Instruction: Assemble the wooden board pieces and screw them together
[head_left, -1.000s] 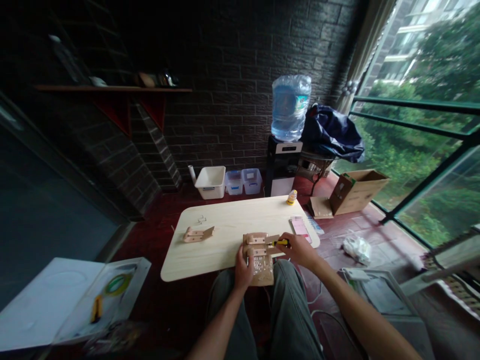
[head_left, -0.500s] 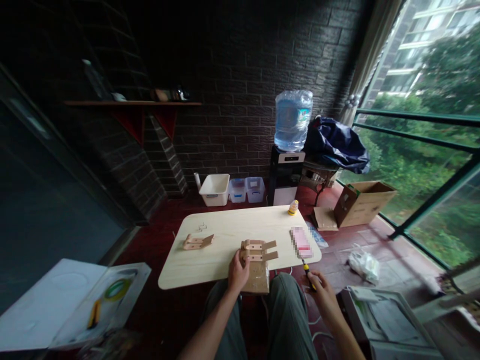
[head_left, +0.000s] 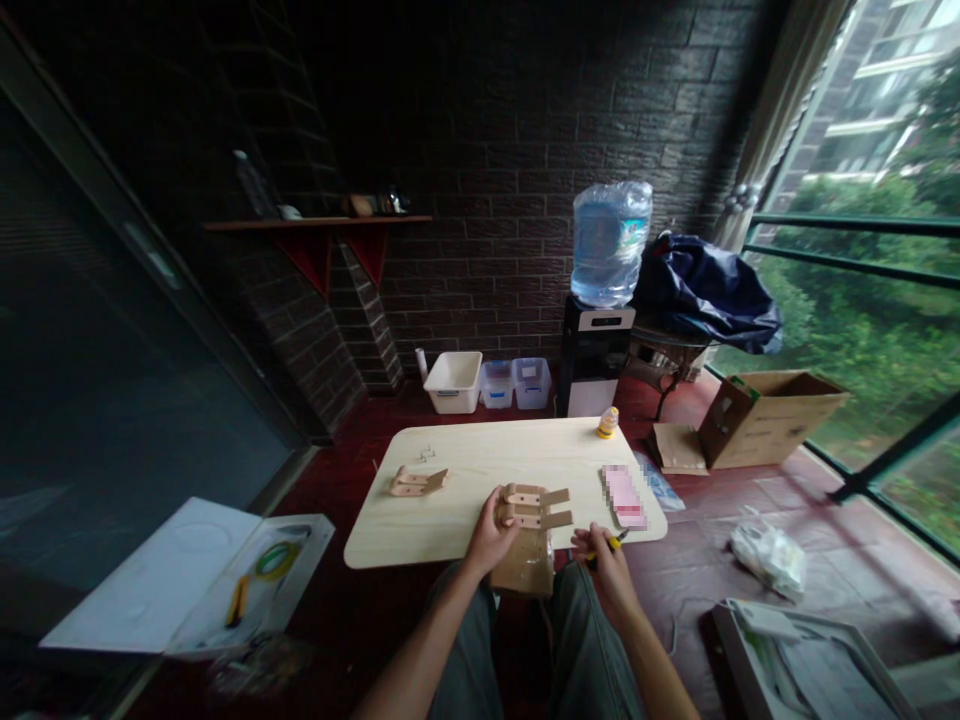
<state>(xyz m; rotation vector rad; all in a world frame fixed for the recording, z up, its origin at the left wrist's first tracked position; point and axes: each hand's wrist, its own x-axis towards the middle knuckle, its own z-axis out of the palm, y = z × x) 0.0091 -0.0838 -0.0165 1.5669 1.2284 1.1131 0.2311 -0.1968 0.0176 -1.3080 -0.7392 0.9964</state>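
Observation:
My left hand (head_left: 493, 535) grips the left end of a wooden bracket piece (head_left: 529, 508), which rests on a cardboard box (head_left: 525, 565) at the table's near edge. A yellow and black screwdriver (head_left: 606, 547) is in my right hand (head_left: 602, 562), its tip pointing up and to the right, beside the box. A similar wooden piece (head_left: 418, 482) lies on the left of the pale table (head_left: 465, 455), with several small metal parts (head_left: 427, 454) behind it. Near my right hand lies a pink blurred-out item (head_left: 624, 496).
A small yellow-based container (head_left: 607, 423) stands at the table's back right. Storage bins (head_left: 454, 383) and a water dispenser (head_left: 600, 350) are against the wall. Open cases lie on the floor at both sides, and a large carton (head_left: 772, 420) stands by the window.
My right hand has moved left toward the wooden piece, and the screwdriver has turned from pointing up-left to up-right. The whole view has shifted, so most things appear farther right.

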